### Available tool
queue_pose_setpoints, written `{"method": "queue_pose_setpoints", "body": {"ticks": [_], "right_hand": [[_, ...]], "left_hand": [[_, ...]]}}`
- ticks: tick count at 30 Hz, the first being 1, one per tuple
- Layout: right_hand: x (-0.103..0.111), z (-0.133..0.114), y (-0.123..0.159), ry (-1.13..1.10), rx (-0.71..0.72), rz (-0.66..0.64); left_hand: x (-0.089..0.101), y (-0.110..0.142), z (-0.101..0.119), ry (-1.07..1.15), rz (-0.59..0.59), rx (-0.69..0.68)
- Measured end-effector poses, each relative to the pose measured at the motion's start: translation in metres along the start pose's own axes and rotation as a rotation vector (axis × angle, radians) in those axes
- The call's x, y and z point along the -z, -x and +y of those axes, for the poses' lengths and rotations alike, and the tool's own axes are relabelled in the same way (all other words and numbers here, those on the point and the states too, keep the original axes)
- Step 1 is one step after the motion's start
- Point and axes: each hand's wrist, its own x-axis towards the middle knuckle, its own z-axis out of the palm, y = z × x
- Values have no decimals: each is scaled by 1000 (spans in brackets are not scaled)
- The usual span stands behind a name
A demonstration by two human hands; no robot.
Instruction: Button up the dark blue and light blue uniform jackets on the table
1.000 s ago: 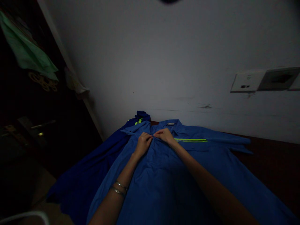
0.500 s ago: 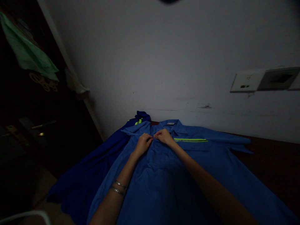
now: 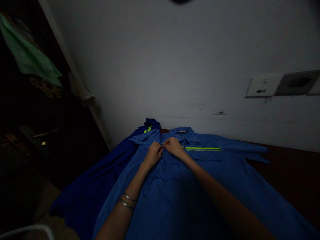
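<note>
A blue work shirt [image 3: 212, 173] with a yellow-green reflective stripe lies spread out, its collar towards the wall. Both my hands meet at its front opening, just below the collar. My left hand [image 3: 153, 154] pinches the fabric at the front edge. Close against it, my right hand [image 3: 173, 146] also pinches the cloth there, fingertips almost touching the left ones. Any button or fastener between the fingers is too small and dark to make out. A darker blue garment [image 3: 100, 176] with reflective bands lies beside the shirt on the left.
The dark brown table [image 3: 287, 173] meets a grey wall [image 3: 175, 66] with a socket plate [image 3: 262, 87] at right. At left stands a dark door with a handle [image 3: 46, 133] and a hanging green cloth [image 3: 30, 53]. A white curved bar [image 3: 32, 228] shows at lower left.
My two hands stay pinched on the shirt front, with the right hand shifted very slightly to the left. The shirt lies nearly the same.
</note>
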Motion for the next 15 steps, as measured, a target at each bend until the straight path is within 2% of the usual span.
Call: {"method": "queue_pose_setpoints", "body": {"ticks": [11, 15], "right_hand": [[0, 5, -1, -58, 45, 40], [-1, 7, -3, -107, 17, 49]], "left_hand": [[-4, 1, 0, 28, 77, 24], [-3, 0, 1, 37, 103, 26]]}}
